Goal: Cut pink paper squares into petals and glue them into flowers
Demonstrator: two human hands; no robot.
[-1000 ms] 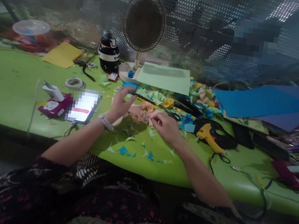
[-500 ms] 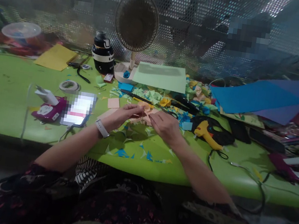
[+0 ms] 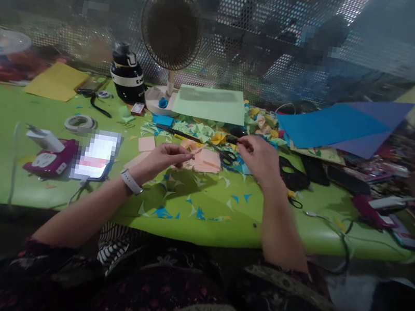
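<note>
Thumb and fingers of my left hand are pinched together at a small curled peach paper piece, shaped like a flower. Just beside it lies a stack of peach paper squares. My right hand is over the right side of the paper scraps, its fingers closed at a dark object that they partly cover; whether they grip it I cannot tell. Black scissors lie between my hands. A yellow crumpled paper piece sits left of my right fingertips.
Behind my hands are a pale green sheet, a fan and a dark bottle. A lit phone and tape roll lie left. Blue sheets and cables are on the right. Paper clippings dot the green table.
My right hand has left the peach paper and moved right and away from me, to the dark object. My left hand stays at the peach paper piece. The view has turned slightly right.
</note>
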